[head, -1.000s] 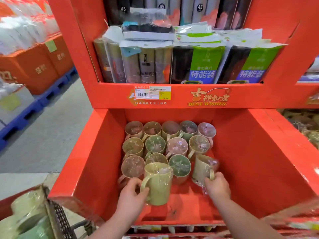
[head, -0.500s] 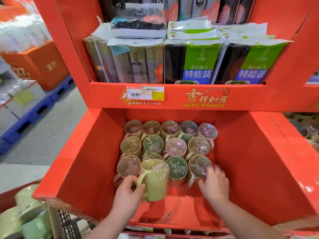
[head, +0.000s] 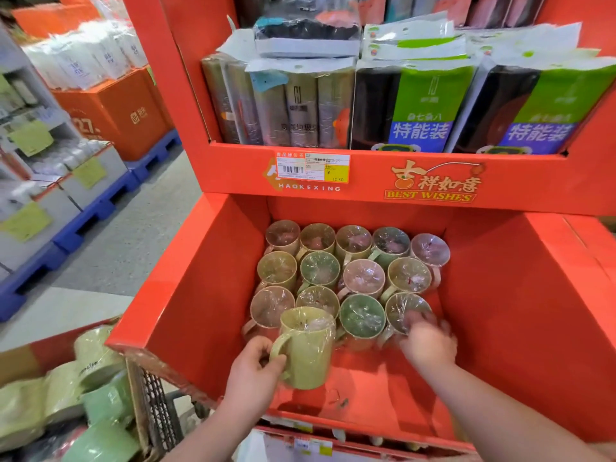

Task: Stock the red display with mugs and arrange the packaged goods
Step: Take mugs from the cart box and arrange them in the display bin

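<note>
Left hand [head: 253, 378] is gripping a green mug [head: 306, 348], fingers curled round its handle, holding it just in front of the rows in the display [head: 200, 278]. Above the fingers the shelf front is showing HAOKEXING [head: 310, 187] and BEST WISHES [head: 430, 195]. Right hand [head: 428, 341] is resting loose, blurred fingers on the end mug [head: 405, 308], which it was carrying tilted a second ago.

Red display [head: 186, 295] with gold lettering; wrapped mugs [head: 363, 278] in olive, pale pink and green; front mug [head: 306, 355] yellow-green; packaged goods [head: 423, 101] black, green and blue; price label [head: 313, 166] white and yellow; pallet [head: 96, 208] blue.
</note>
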Available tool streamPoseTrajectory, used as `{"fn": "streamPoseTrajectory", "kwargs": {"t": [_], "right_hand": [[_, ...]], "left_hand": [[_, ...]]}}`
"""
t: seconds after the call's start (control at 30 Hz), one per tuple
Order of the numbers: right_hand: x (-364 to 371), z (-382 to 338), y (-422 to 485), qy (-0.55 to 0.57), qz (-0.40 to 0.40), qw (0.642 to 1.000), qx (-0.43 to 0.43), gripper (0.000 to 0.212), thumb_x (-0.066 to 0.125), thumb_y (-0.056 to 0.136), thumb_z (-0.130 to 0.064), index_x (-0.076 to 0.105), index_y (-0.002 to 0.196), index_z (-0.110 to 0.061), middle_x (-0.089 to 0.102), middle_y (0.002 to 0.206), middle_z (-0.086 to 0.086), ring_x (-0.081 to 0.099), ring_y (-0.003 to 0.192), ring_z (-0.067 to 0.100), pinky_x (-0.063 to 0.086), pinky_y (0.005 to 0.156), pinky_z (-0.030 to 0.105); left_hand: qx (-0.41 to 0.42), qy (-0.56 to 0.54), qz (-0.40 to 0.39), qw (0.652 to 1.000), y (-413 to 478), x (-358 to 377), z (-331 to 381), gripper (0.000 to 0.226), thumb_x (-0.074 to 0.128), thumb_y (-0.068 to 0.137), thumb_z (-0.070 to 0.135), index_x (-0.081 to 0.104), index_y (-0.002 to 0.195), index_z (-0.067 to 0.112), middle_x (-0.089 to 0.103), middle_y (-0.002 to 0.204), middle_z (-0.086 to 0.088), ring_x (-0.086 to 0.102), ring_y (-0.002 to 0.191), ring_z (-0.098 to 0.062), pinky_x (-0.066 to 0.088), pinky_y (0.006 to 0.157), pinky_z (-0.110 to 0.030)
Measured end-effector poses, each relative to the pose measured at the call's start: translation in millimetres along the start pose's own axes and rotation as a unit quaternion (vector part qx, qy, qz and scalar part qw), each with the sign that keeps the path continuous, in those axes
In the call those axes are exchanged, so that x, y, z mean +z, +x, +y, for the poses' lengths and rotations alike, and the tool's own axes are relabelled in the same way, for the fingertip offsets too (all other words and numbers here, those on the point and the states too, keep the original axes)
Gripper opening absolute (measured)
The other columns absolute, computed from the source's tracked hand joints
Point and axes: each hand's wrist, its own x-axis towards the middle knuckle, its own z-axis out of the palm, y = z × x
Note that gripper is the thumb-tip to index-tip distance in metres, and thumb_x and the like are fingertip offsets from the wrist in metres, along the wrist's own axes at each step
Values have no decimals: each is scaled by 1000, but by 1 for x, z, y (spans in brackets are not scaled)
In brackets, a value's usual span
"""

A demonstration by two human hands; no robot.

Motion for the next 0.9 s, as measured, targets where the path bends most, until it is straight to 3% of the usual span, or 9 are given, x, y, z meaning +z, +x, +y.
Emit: {"fn": "streamPoseTrajectory", "kwargs": {"t": [0.13, 0.23, 0.33, 0.4, 0.47, 0.53, 0.7, 0.83, 0.9], "right_hand": [[-4, -8, -14, -16, 49, 998, -25, 49, 59, 80, -40, 46, 126, -25, 37, 138, 1, 29, 132, 28, 26, 109, 45], [-6, -19, -30, 38, 84, 978, -187, 45, 56, 78, -28, 50, 121, -18, 38, 139, 3, 37, 128, 27, 34, 103, 38], [-9, -44, -50, 121, -53, 927, -350, 63, 47, 72, -40, 44, 131, -19, 33, 141, 0, 38, 131, 20, 35, 106, 32], [-6, -61, -58, 107, -117, 904, -398, 72, 51, 75, -47, 33, 141, -24, 19, 151, -4, 33, 136, 16, 32, 110, 32], [-1, -76, -63, 88, -136, 900, -405, 70, 61, 81, -42, 31, 143, -27, 20, 152, -6, 37, 134, 17, 35, 109, 32], [3, -87, -65, 70, -141, 908, -388, 65, 66, 82, -38, 37, 139, -25, 35, 145, -5, 46, 127, 18, 39, 103, 30], [16, -104, -71, 20, -124, 920, -372, 53, 66, 82, -31, 43, 129, -24, 46, 131, -3, 53, 114, 21, 42, 90, 29], [29, -122, -80, 27, -104, 921, -374, 46, 67, 80, -28, 45, 121, -21, 50, 124, 0, 54, 110, 23, 44, 87, 31], [35, -131, -83, 24, -103, 919, -380, 46, 66, 80, -26, 44, 120, -20, 50, 124, 1, 54, 111, 24, 45, 87, 33]], "left_hand": [[-3, 2, -2, 1000, -1, 0, -7, 8, 58, 86, 6, 55, 79, 11, 59, 72, -5, 52, 64, -18, 46, 65, -40], [-4, 10, -2, 1000, 0, 0, -11, 8, 56, 87, 6, 55, 80, 10, 58, 73, -3, 51, 63, -17, 42, 62, -33], [-7, 14, -12, 1000, 2, -1, -16, 10, 54, 87, 6, 52, 80, 13, 59, 73, -5, 53, 63, -20, 44, 62, -35], [-2, 23, -13, 1000, 3, -1, -19, 12, 53, 87, 5, 51, 79, 14, 59, 74, -4, 53, 64, -19, 43, 63, -35], [2, 23, -12, 1000, 4, -3, -21, 14, 53, 87, 5, 51, 79, 15, 58, 74, -3, 51, 64, -17, 42, 62, -32], [9, 32, -4, 999, 3, -6, -24, 14, 53, 87, 5, 51, 81, 18, 57, 78, -2, 50, 65, -14, 42, 62, -29], [92, 138, 76, 983, -4, -13, -38, 29, 61, 83, 13, 52, 108, 23, 50, 105, 7, 49, 97, -12, 42, 89, -30], [119, 208, -16, 971, -14, -15, -47, 14, 54, 87, 18, 62, 99, 23, 57, 101, 10, 54, 96, -10, 44, 87, -27], [115, 274, -73, 952, -15, -15, -55, 20, 53, 87, 25, 64, 104, 26, 61, 107, 8, 56, 102, -12, 42, 93, -27]]}}
